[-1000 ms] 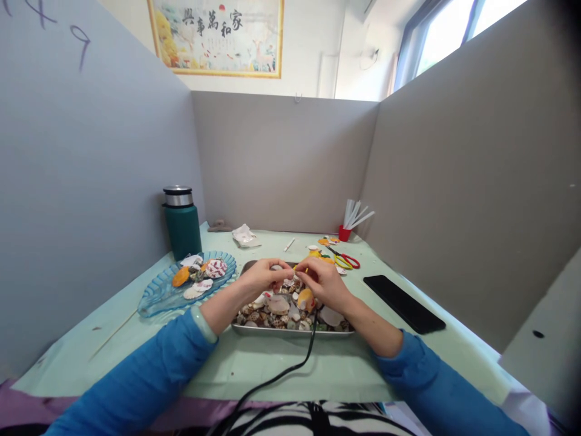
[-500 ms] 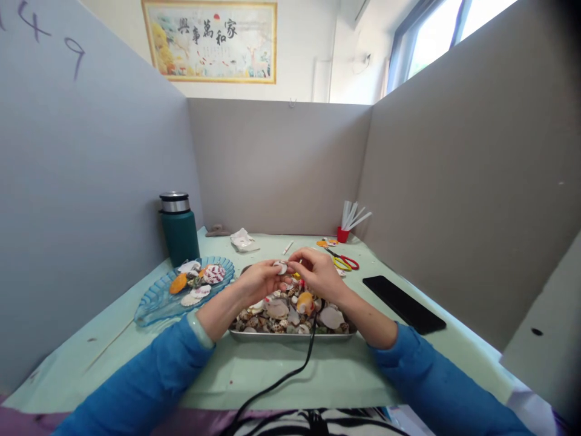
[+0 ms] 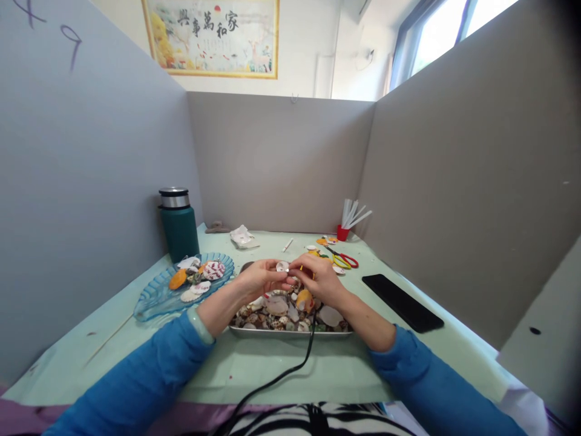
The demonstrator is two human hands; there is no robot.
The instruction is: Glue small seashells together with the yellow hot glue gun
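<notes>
My left hand (image 3: 263, 280) holds a small white shell (image 3: 282, 266) between thumb and fingers, above the far part of a metal tray (image 3: 290, 334). The tray is filled with many shells (image 3: 276, 306), some spotted, some pale, one orange. My right hand (image 3: 318, 277) is closed at the right edge of the white shell, its fingertips pinched together; what lies between them is too small to make out. A black cable (image 3: 290, 370) runs from near my right hand over the tray's front rim towards my body.
A blue glass dish (image 3: 152, 300) with shells and a green bottle (image 3: 180, 233) stand left. At the right are scissors (image 3: 347, 260), a black phone (image 3: 402, 303) and a red cup (image 3: 342, 234) of white sticks. Crumpled paper (image 3: 242, 237) lies at the back; grey partitions surround the table.
The white shell has turned a little between my fingers. My right hand has shifted slightly, uncovering more shells and yellow pieces behind it. The view has tilted slightly.
</notes>
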